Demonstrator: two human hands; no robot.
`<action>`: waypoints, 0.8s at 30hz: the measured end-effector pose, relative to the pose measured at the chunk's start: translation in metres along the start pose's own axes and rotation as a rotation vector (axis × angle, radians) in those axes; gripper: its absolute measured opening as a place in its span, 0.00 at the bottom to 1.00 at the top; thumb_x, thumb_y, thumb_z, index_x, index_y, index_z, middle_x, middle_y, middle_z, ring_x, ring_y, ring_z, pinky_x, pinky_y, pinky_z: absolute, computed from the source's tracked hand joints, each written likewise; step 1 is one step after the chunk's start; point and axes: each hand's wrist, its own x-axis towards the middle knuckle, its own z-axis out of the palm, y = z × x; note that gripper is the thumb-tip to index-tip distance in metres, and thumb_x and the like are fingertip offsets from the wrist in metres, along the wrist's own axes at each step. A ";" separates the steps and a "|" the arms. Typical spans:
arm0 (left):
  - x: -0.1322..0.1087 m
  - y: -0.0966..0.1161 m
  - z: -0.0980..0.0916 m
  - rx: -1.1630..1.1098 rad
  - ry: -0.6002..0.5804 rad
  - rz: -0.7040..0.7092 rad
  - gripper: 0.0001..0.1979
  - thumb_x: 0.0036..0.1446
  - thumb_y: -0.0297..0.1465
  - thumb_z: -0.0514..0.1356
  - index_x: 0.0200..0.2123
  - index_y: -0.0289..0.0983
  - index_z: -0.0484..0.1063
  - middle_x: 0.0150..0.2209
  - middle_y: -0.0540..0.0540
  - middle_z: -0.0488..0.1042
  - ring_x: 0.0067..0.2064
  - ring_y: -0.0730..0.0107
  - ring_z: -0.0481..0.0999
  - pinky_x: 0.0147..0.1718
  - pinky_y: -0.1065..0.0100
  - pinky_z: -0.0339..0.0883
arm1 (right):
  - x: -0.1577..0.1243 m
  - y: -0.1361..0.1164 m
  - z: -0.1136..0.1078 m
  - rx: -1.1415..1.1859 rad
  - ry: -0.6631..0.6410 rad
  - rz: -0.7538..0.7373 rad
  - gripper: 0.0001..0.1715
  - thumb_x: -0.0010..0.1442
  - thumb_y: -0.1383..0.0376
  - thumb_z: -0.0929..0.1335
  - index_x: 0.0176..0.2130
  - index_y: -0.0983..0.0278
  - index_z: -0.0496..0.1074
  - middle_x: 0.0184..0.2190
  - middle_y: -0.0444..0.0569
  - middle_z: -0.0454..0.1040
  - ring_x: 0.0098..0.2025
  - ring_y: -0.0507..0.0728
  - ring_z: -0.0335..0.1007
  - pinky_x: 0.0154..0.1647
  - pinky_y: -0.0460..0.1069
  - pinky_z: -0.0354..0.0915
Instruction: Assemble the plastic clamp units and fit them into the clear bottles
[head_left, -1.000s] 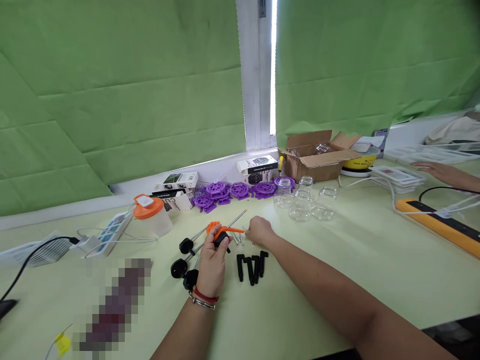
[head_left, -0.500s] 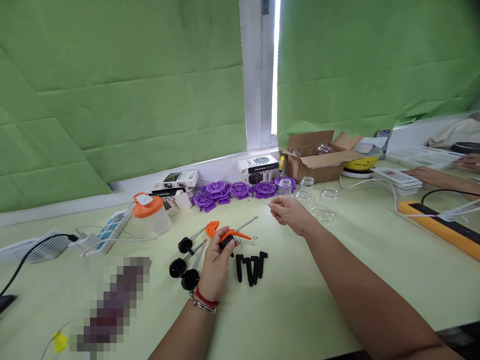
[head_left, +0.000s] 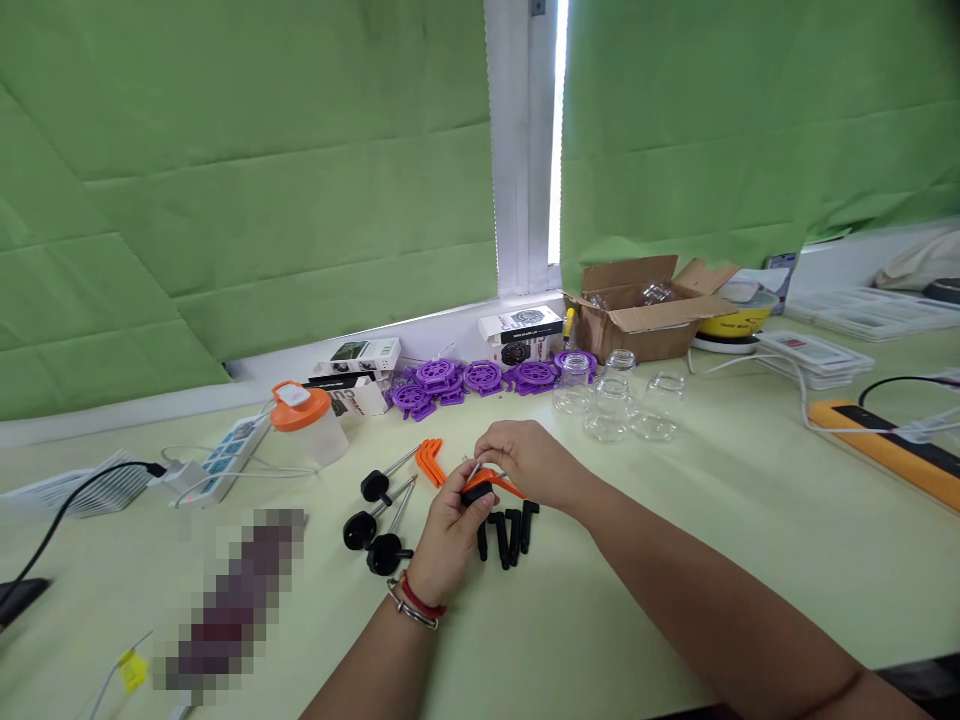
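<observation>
My left hand (head_left: 446,525) is closed around a black-headed metal shaft (head_left: 477,493), with an orange bent arm (head_left: 513,487) lying across the head. Over these parts, my right hand (head_left: 529,462) has its fingers pinched together. A thin pale piece shows near its fingertips, too small to name. Several orange bent arms (head_left: 430,462) lie beyond my left hand. To its left rest three more metal shafts with black heads (head_left: 385,553). Several black L-shaped handles (head_left: 514,535) are lined up just right of it, partly hidden by the hand.
Glass jars (head_left: 607,415) stand before an open cardboard box (head_left: 652,325). Purple wheel-shaped parts (head_left: 484,377) and small printed boxes (head_left: 521,330) lie along the wall. An orange-lidded container (head_left: 322,440) and a white power strip (head_left: 229,462) are left; an orange power strip (head_left: 877,440) is right.
My right hand has come left and nearer, from beside the jars to the orange arm in my left hand. A co-worker's hands at the far right have gone out of view.
</observation>
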 end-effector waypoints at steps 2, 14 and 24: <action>0.000 0.001 0.002 -0.005 -0.031 0.029 0.24 0.54 0.33 0.61 0.55 0.43 0.63 0.52 0.46 0.69 0.46 0.67 0.71 0.50 0.62 0.63 | 0.005 -0.003 0.001 -0.128 -0.068 -0.046 0.11 0.57 0.72 0.62 0.31 0.66 0.74 0.32 0.48 0.74 0.33 0.52 0.67 0.35 0.46 0.59; 0.002 0.008 0.007 -0.067 -0.116 0.121 0.13 0.55 0.31 0.60 0.45 0.39 0.69 0.45 0.44 0.73 0.45 0.66 0.71 0.47 0.62 0.64 | 0.015 -0.007 0.021 0.027 -0.056 0.164 0.14 0.55 0.72 0.63 0.42 0.63 0.70 0.30 0.44 0.74 0.28 0.51 0.66 0.28 0.45 0.56; 0.005 0.013 0.000 -0.086 -0.051 0.126 0.18 0.53 0.30 0.62 0.48 0.38 0.69 0.50 0.44 0.72 0.52 0.63 0.69 0.53 0.62 0.60 | 0.005 -0.006 0.021 -0.067 -0.169 -0.095 0.10 0.58 0.69 0.65 0.31 0.64 0.77 0.36 0.49 0.74 0.41 0.55 0.66 0.43 0.50 0.60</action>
